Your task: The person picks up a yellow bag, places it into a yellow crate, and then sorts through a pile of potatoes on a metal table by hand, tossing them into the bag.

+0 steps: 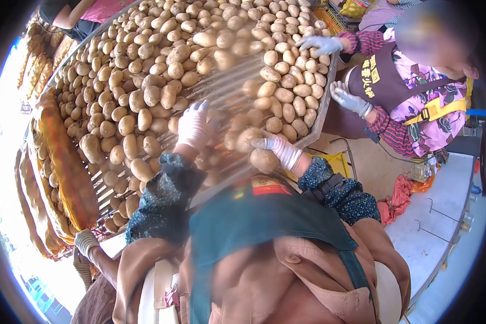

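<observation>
At the near edge of the slatted table, the right hand (282, 151) appears to be grasping a potato (264, 161), its fingers also against a blurred second potato (248, 139). Such round shapes would likely sit best deep in the palm, fingers spread, lifted low so neighbours are not knocked. Just farther left, the left hand (193, 128) reaches over the slats, fingers extended beside loose potatoes; its palm is hidden, so I cannot tell whether it grips anything. Flat fingers should slide more safely there than tips poked into gaps.

Near left, a bulging mesh sack (73, 162) leans by the table, with potatoes showing through another net at its outer side. Beyond the hands, potatoes crowd the slats, thinner midway, up to a metal rim (328, 86) at right, where a co-worker's gloved hands (351, 100) are raised, apart from the wearer's.
</observation>
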`<action>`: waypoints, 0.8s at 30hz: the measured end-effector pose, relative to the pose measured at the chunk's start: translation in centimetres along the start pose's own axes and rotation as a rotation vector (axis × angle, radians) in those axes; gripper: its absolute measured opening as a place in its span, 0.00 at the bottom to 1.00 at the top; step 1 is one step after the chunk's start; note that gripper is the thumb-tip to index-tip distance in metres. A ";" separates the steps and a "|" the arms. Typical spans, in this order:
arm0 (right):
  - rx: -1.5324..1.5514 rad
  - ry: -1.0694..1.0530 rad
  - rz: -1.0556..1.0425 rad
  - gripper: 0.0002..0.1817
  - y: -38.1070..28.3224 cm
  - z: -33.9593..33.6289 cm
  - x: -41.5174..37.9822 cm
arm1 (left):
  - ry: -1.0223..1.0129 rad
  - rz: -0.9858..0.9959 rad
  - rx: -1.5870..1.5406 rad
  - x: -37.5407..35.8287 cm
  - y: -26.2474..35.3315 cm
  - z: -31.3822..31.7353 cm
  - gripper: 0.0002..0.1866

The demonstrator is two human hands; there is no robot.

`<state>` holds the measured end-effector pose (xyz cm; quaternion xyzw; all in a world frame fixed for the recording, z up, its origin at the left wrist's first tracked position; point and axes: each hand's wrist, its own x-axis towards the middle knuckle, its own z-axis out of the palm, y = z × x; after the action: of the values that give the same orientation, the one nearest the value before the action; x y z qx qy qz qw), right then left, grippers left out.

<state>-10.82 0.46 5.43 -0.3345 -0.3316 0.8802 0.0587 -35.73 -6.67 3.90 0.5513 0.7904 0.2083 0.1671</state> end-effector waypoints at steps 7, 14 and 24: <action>0.108 -0.021 -0.051 0.30 0.5 -1.9 -4.4 | -0.140 -0.070 -0.514 1.4 -3.1 2.2 0.29; 0.351 -0.059 -0.220 0.40 2.6 -4.9 -9.5 | -0.362 -0.534 -1.917 -2.0 7.2 0.6 0.23; 0.169 -0.064 -0.387 0.43 6.2 -8.4 -15.7 | -0.688 -0.292 -1.363 -7.9 15.4 10.6 0.26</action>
<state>7.26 -4.89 5.57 -0.2305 -0.3162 0.8873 0.2439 -15.48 -7.87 2.95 0.2509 0.4562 0.4413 0.7309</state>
